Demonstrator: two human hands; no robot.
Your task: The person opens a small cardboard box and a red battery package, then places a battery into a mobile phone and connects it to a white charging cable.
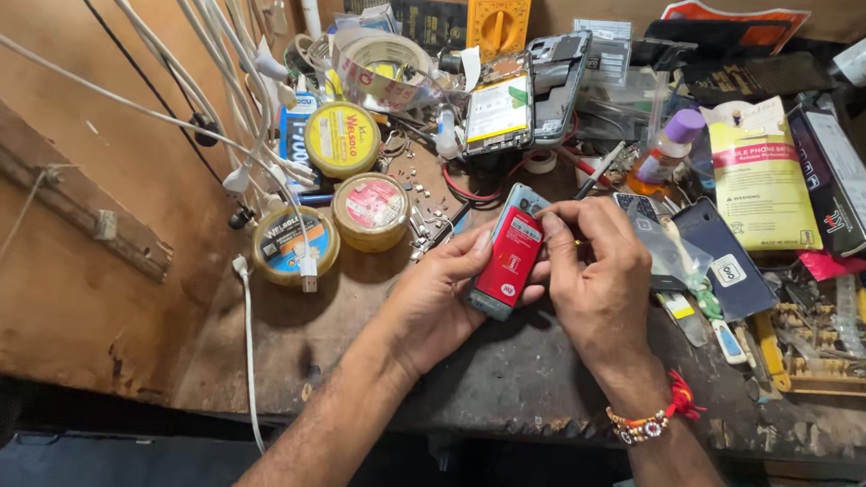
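Head view: both hands meet over a cluttered workbench [506,363]. The left hand [440,299] cradles a small opened phone [506,253] from below and from its nine o'clock side, thumb along the edge, so the phone sits just above the bench near the middle of the frame. A red battery [509,261] fills most of its open back. The right hand [596,274] is pinched at the phone's one o'clock corner, fingertips bearing on the top edge; whether they hold a small tool cannot be told.

The judgement is that the main risk lies in that pinch. If the fingertips press or pry too hard at the corner, the battery could be bent or nicked, or a thin part near the top could snap. The left hand's grip is light and from one side, so a sudden slip could tip the phone onto the bench. Loose screws [425,213] lie at ten o'clock from the phone, and round solder tins [370,210] beyond them; a jolt of the left elbow could scatter the screws.
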